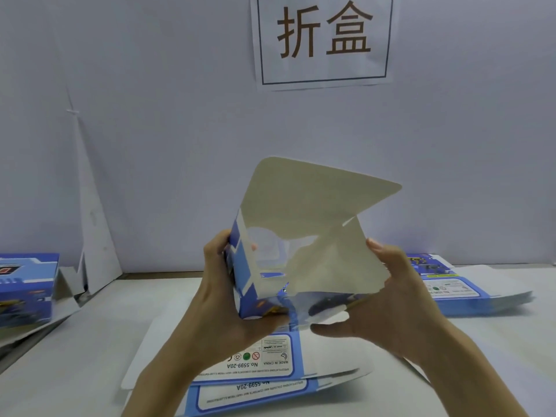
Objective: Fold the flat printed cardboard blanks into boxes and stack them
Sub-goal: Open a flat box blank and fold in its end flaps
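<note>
The left hand (222, 296) and the right hand (388, 305) are both bare. The left forearm (159, 377) and the right forearm (469, 371) are bare as well, as far as the lower edge of the view. On the right hand one nail (374, 243) shows; it is plain and rounded.

A folded box (27, 290) is cut by the left edge, the wall sign (325, 40) by the top. Print on the right stack of blanks (469, 291) is unreadably small.
</note>
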